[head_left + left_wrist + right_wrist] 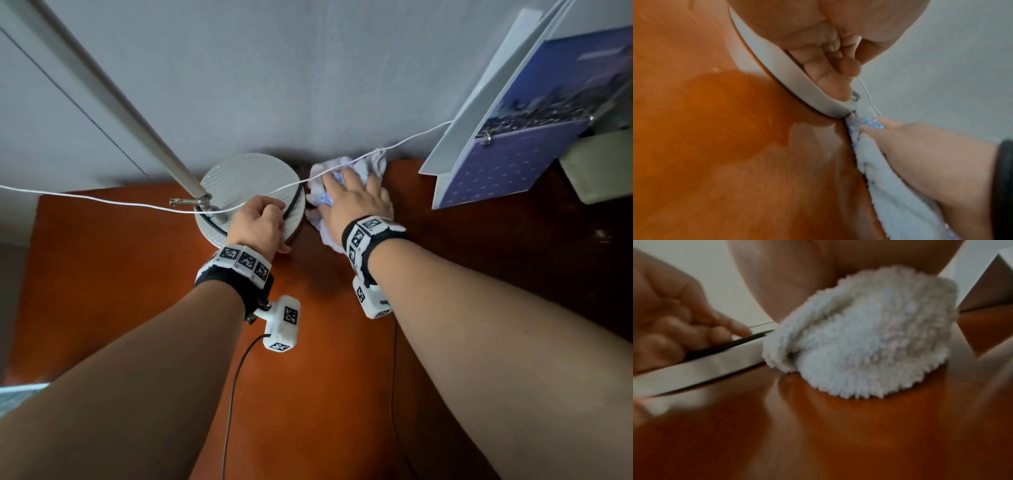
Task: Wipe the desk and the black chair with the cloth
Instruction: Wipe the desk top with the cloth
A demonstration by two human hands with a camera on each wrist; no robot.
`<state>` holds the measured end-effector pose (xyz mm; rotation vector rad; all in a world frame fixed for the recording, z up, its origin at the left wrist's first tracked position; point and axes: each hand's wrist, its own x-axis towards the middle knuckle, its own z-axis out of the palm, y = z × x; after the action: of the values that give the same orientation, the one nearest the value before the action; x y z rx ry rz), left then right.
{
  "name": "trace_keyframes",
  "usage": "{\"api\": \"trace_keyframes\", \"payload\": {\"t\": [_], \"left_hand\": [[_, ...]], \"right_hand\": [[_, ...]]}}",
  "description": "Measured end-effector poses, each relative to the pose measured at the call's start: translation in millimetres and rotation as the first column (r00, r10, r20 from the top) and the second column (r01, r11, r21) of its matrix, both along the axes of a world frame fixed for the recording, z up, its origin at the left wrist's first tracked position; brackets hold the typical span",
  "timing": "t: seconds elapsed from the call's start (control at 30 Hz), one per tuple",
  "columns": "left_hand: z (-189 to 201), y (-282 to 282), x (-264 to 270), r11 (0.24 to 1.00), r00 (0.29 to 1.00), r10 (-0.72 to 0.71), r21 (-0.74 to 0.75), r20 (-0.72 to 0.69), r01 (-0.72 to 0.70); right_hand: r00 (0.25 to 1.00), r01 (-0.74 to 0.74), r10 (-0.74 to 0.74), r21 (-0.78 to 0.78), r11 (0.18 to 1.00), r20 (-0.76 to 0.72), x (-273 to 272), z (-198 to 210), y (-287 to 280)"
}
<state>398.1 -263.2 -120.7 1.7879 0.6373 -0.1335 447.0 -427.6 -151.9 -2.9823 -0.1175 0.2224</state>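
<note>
Just above frame centre, the right hand [356,195] presses the bunched cloth [346,168] flat-fingered onto the desk [308,359] at the wall; the left hand [260,224] curls over the lamp base [246,178] rim. Keep the base tilted clear — sweep beneath, avoiding the cord [411,137]. The cloth's long axis runs lower-left to upper-right.

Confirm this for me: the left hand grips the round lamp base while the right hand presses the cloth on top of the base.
Not quite. The left hand does grip the lamp base, but the right hand presses the cloth on the desk beside the base, as the right wrist view shows.
</note>
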Motion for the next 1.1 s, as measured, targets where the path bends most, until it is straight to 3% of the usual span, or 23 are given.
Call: {"api": "trace_keyframes", "payload": {"t": [0.2,0.53,0.83,0.93,1.0,1.1], "left_hand": [[11,9,-34,1.000,0.999,-0.017,0.001,0.037,0.017],[8,6,-134,0.984,0.993,-0.061,0.160,-0.100,0.076],[22,-58,-238,0.927,0.955,-0.261,0.242,-0.139,0.288],[27,-71,-260,0.891,0.933,-0.321,0.282,-0.160,0.355],[33,-78,-269,0.878,0.918,-0.350,0.276,-0.187,0.391],[37,-82,-282,0.895,0.919,-0.348,0.227,-0.184,0.385]], "right_hand": [[1.000,0.015,-0.015,-0.007,1.000,0.011,-70,0,23],[0.986,-0.162,0.163,0.009,0.987,-0.043,-207,6,39],[0.942,-0.299,0.310,0.096,0.949,-0.132,-330,11,-22],[0.969,-0.201,0.209,0.067,0.977,-0.133,-344,17,-84],[0.987,-0.020,0.026,0.038,0.999,-0.161,-345,20,-133],[0.951,0.270,-0.269,-0.016,0.963,-0.154,-357,12,-191]]}}
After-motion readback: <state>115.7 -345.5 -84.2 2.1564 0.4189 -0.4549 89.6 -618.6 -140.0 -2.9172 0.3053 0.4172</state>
